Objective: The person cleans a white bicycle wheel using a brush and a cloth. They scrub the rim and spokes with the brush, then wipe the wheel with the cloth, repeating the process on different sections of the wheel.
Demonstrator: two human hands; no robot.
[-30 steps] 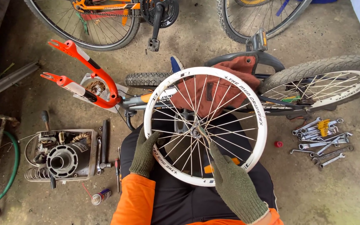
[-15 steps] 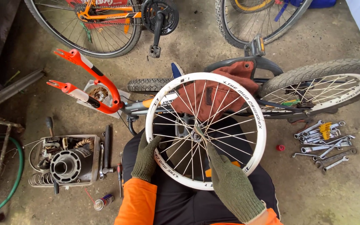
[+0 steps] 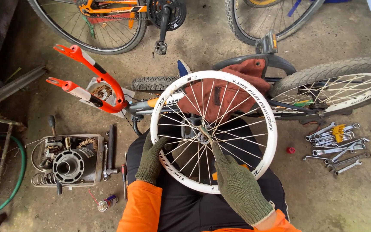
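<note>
A: From the head camera, what do the hands have?

B: The left hand (image 3: 151,159), in a green knit glove, is curled around the lower left edge of a white bicycle wheel (image 3: 214,131) with no tyre, gripping the rim. The right hand (image 3: 239,187), gloved the same, reaches through the spokes with its fingers (image 3: 209,138) stretched up to the hub; whether they pinch anything there I cannot tell

A: Where does the wheel sit?

B: It rests flat over the person's lap, above black trousers and orange sleeves, just in front of a small bike frame lying on the concrete floor, with an orange fork (image 3: 92,83) to the left

A: And around it?

B: A pile of spanners (image 3: 336,144) lies well to the right, a small red cap (image 3: 290,150) between them and the wheel. A motor part in a grey tray (image 3: 69,161) sits left, a spray can (image 3: 107,203) near it
</note>
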